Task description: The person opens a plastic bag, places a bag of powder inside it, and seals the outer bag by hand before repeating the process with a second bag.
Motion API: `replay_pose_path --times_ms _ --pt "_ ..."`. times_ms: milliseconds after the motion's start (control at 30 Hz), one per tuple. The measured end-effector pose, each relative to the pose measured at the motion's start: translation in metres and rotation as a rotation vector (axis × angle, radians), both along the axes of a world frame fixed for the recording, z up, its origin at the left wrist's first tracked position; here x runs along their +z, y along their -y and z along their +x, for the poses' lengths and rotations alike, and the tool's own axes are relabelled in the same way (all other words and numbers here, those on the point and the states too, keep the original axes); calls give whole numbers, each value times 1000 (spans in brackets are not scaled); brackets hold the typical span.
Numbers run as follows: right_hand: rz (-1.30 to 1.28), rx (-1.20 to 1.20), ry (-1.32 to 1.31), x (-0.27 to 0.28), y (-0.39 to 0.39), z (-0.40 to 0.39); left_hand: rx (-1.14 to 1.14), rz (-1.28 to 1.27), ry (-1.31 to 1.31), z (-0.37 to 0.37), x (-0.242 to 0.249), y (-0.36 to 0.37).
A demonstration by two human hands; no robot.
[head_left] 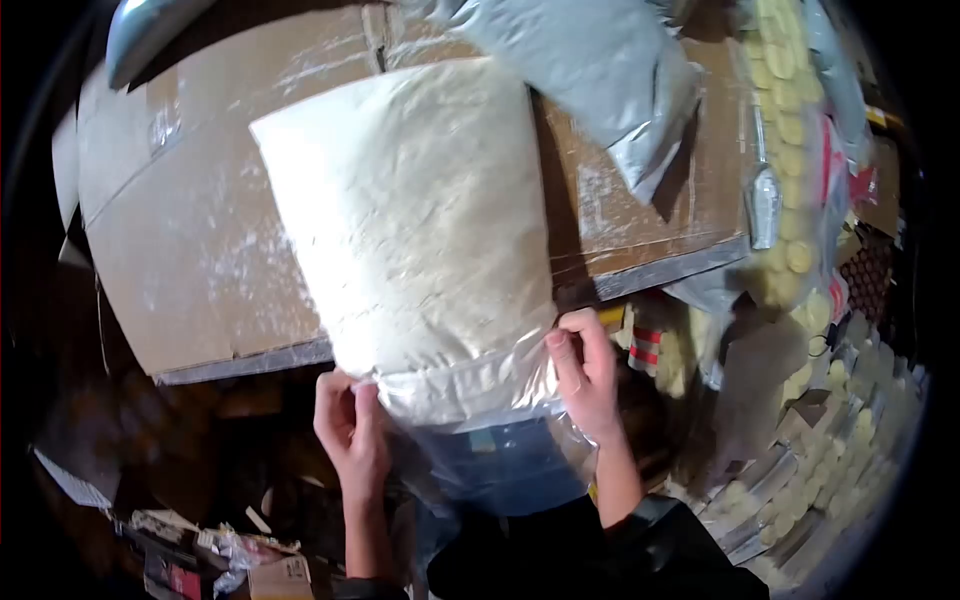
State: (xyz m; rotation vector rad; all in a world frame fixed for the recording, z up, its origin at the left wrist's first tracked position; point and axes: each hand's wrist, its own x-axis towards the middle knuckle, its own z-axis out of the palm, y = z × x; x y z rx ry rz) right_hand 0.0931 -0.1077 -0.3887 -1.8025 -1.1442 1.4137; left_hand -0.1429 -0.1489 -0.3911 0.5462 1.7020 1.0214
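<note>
A large clear plastic bag (430,210) full of white powder lies on a cardboard box, its near end hanging over the box's edge toward my body. My left hand (350,425) pinches the bag's left edge near the unfilled end. On the other side, my right hand (587,375) grips the right edge between thumb and fingers. Between the two hands the clear plastic looks folded or creased, and the see-through end hangs in front of my blue trousers. What the bag's far underside rests on is hidden.
The cardboard box (200,250) is dusted with white powder. Another filled bag (590,80) lies at its far right, and part of a silvery bag (150,35) shows at upper left. Stacked pale packs (785,150) line the right. Scraps and a small carton (280,578) lie at lower left.
</note>
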Motion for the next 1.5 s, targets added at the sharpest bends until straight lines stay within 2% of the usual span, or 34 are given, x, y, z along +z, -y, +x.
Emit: replay_pose_path --times_ms 33,100,133,167,200,233,267,333,367,400,433,467,500,567,600,633,700,733,767,833,867,900,967,1033,1067,1100,1167,1200,1267,1333,1367,1400,1433,1500 --pt "46 -36 -46 -3 0 -2 78 -42 113 -1 1 0" --pt "-263 -138 -294 8 3 5 56 -143 110 -6 19 -5" --pt "-305 -208 -338 14 6 1 51 -104 116 -13 19 5" --pt "-441 -272 -512 19 13 7 49 -66 121 -20 17 18" --pt "-442 -270 -644 15 26 12 137 12 175 -20 14 29" --pt "-450 -268 -778 6 44 17 22 -63 387 -35 13 41" --pt "-536 -183 -850 0 56 30 -25 -66 453 -38 11 38" --pt "-302 -156 -700 -9 42 17 -173 -22 523 -50 -8 35" --pt "-238 -192 -632 -14 36 15 -362 -149 504 -64 -18 30" --pt "-207 -100 -471 -24 32 14 -400 -109 442 -62 -28 27" --pt "-380 -182 -512 -25 33 11 -439 -69 378 -59 -35 21" --pt "-370 -250 -553 -32 39 7 -333 -104 411 -51 -35 20" --pt "-361 -314 -599 -40 46 1 -247 -98 436 -54 -56 46" --pt "-303 -484 -676 -41 43 -16 302 -11 629 -17 -44 42" --pt "-281 -577 -705 -37 44 -23 520 -127 824 -18 -47 42" --pt "-289 -601 -724 -34 39 -27 616 -210 673 -2 -29 19" --pt "-286 -629 -730 -34 38 -25 602 -230 631 1 -38 27" --pt "-392 -640 -667 -35 37 -22 597 -228 527 8 -39 24" --pt "-444 -680 -609 -33 31 -25 508 -192 628 7 -36 20" --pt "-543 -518 -629 -41 30 -14 450 -249 616 -1 -33 16" --pt "-509 -502 -672 -38 29 -12 385 -273 602 -6 -30 12" --pt "-563 -381 -717 -58 36 5 319 -296 590 -12 -27 5" --pt "-705 -164 -632 -67 25 21 82 -327 632 -28 -25 -5" --pt "-863 -33 -524 -47 -10 8 -232 -365 587 -44 -34 -16" --pt "-789 92 -420 -49 -14 4 -323 -440 556 -49 -32 -22" --pt "-712 215 -314 -50 -18 1 -378 -349 565 -50 -34 -25" --pt "-785 379 -164 -35 -33 -3 -537 -335 450 -48 -32 -36" --pt "-822 461 -90 -30 -36 -5 -562 -337 410 -46 -32 -38" --pt "-845 433 -161 -34 -29 -5 -606 -337 331 -40 -34 -38" --pt "-835 419 -215 -45 -16 0 -687 -200 236 -43 -57 -19" --pt "-843 338 -247 -53 -11 3 -724 -128 186 -45 -69 -9" --pt "-850 257 -279 -61 -6 7 -660 -233 240 -44 -66 -12" --pt "-860 178 -313 -76 5 12 -587 -336 289 -43 -64 -15" --pt "-540 211 -555 -170 62 51 -397 -286 370 -51 -103 7"
